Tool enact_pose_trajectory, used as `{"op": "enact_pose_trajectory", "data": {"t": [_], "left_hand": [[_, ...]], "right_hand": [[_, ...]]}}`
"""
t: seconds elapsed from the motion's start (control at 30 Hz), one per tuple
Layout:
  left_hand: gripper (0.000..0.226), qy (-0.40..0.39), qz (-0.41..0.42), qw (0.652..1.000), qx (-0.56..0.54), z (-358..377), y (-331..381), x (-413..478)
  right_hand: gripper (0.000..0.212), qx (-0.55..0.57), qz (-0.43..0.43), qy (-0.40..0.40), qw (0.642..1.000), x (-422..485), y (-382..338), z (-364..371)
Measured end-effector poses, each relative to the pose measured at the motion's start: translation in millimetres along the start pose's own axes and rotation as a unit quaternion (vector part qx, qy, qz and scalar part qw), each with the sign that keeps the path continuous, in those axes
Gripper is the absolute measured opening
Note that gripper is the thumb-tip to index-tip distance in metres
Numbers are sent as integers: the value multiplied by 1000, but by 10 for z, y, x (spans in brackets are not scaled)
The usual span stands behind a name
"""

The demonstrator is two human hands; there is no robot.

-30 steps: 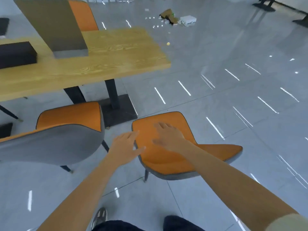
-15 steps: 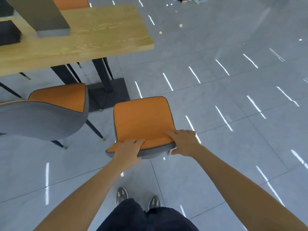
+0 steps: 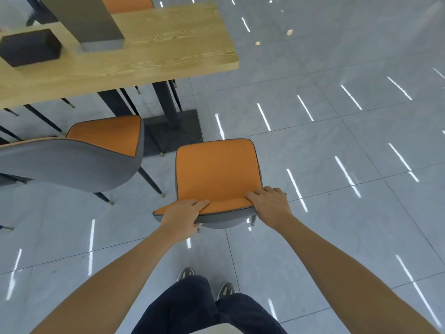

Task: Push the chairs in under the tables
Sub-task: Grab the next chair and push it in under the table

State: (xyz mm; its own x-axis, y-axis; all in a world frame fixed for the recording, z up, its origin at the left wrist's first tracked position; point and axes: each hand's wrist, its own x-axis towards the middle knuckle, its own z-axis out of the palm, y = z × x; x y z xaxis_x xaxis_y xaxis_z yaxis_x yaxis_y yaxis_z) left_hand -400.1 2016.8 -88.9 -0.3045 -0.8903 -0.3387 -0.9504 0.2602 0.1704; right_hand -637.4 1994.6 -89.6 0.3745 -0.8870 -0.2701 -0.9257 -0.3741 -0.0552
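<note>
Two hands were clamped on the top edge of the backrest of an orange chair (image 3: 218, 172), seen from above and behind: the left hand (image 3: 181, 219) was closed over the left part of the edge, its fingers laid on the orange front and its thumb tucked against the grey back, while the right hand (image 3: 271, 204) was closed round the right corner, its fingers curled over the rim. The chair was stood on the grey tiled floor (image 3: 337, 153), well clear of the wooden surface (image 3: 168, 51), with its seat pointed toward the black pedestal base (image 3: 173, 131) and its front edge just short of that base; no part of the seat was seen beneath the wood. A second chair (image 3: 79, 155), orange inside and grey outside, was placed to the left, just beside the held one and apart from it, also outside the wooden edge. On the wood, a black block (image 3: 30, 50) and a tall grey-brown block (image 3: 89, 20) were set close together near the far left. The orange of a third chair (image 3: 127, 3) was shown beyond the far edge. Dark trousers (image 3: 199, 307) and the toes of two shoes (image 3: 185, 273) were visible below the arms, and small scraps (image 3: 289, 32) were scattered on the floor far off.
</note>
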Motion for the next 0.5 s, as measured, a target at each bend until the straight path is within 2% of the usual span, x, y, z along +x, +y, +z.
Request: {"op": "enact_pose_trajectory", "data": {"t": [0.5], "left_hand": [[63, 23, 14, 1000, 11, -114, 171, 380]], "right_hand": [[51, -21, 35, 7, 999, 288, 363, -121]]}}
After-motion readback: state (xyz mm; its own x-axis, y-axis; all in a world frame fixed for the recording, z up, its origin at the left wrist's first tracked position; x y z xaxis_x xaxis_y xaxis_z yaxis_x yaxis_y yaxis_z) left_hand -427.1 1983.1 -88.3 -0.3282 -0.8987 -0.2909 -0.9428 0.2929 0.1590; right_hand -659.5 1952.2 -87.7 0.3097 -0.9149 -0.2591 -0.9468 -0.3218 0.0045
